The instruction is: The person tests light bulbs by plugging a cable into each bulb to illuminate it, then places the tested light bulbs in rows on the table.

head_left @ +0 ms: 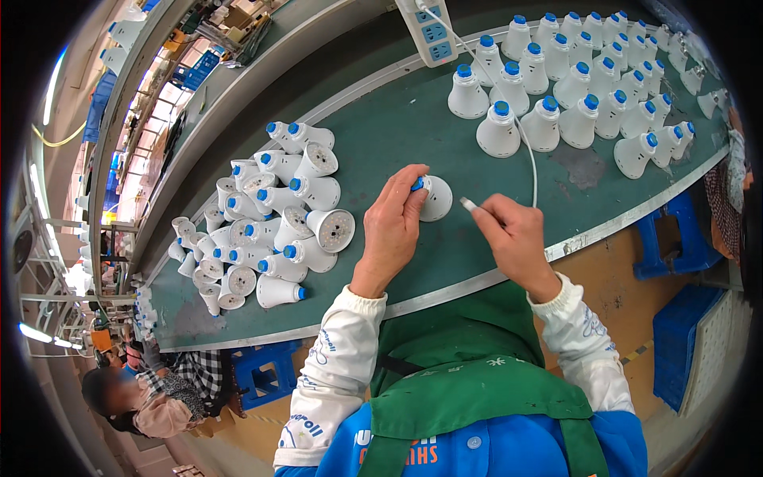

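One white bulb housing [435, 198] with a blue cap lies on its side on the green bench [397, 135], near its front edge and in the middle of the view. Left hand [393, 226] grips it from above, fingers [407, 191] curled and pressed around the blue capped end. Right hand [515, 234] is just beside the housing, its fingers pinching a small white plug [468, 204] whose tip points at the housing's wide end without touching it. From the plug, a thin white cord [531, 155] runs up across the bench to a white power strip [429, 30] at the far edge. To the left, a loose pile of housings [266, 222] lies tumbled on the bench, some with open ends showing. To the upper right, many more housings [580, 87] stand upright in rows, blue caps on top. Blue crates [679, 230] sit under the bench at right. Another person [151, 393] is seated at lower left.
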Demonstrator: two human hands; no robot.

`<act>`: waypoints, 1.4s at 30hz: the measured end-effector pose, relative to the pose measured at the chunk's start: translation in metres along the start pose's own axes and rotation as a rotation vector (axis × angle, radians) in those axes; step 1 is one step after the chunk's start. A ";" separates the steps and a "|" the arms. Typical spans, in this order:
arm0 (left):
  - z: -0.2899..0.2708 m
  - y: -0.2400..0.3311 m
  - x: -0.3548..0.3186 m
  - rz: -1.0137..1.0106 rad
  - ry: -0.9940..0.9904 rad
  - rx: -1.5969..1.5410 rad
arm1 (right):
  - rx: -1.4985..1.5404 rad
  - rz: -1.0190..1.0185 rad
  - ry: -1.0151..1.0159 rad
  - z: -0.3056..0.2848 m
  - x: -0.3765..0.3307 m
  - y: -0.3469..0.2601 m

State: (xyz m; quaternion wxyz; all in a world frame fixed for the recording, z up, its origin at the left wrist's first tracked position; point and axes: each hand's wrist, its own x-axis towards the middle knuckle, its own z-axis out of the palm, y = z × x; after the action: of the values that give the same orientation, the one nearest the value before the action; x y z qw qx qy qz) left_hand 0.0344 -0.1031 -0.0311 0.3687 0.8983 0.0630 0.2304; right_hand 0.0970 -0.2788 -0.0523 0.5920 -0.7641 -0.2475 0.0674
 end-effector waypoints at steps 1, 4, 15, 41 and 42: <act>0.000 0.001 0.000 -0.006 -0.011 0.003 | -0.020 0.006 0.020 -0.006 -0.005 0.003; 0.004 0.005 -0.004 0.007 -0.024 0.076 | -0.105 -0.129 0.054 -0.014 -0.017 0.012; 0.016 0.002 -0.005 -0.012 -0.012 0.193 | -0.151 -0.299 0.070 -0.015 -0.021 0.024; 0.013 0.004 -0.005 -0.018 -0.040 0.159 | -0.127 -0.315 0.019 -0.018 -0.022 0.027; 0.015 0.004 -0.005 -0.048 -0.037 0.138 | -0.140 -0.323 0.025 -0.019 -0.022 0.028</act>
State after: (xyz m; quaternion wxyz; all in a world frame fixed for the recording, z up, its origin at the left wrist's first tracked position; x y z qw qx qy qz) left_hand 0.0361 -0.1168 -0.0392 0.3124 0.9240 0.0933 0.1999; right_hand 0.0935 -0.3104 -0.0776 0.5435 -0.7545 -0.3637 -0.0554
